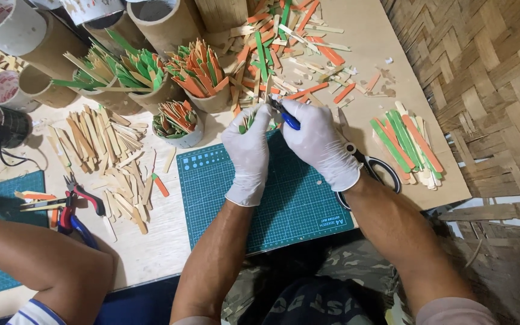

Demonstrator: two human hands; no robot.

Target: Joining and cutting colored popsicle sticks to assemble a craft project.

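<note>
Both my hands wear white gloves above a green cutting mat [272,192]. My left hand [248,147] is closed around a small bundle of green and plain wooden sticks [247,123]. My right hand [318,142] grips a blue-handled tool [287,115] whose metal tip meets the top of the sticks. A heap of orange, green and plain stick pieces [284,48] lies just beyond my hands.
Black-handled scissors [373,165] lie right of the mat, beside a row of painted sticks [407,144]. Cardboard tubes and cups of sticks [151,75] stand at the back left. Plain sticks [112,162] and red and blue pliers [76,207] lie left. Another person's arm [43,259] rests at lower left.
</note>
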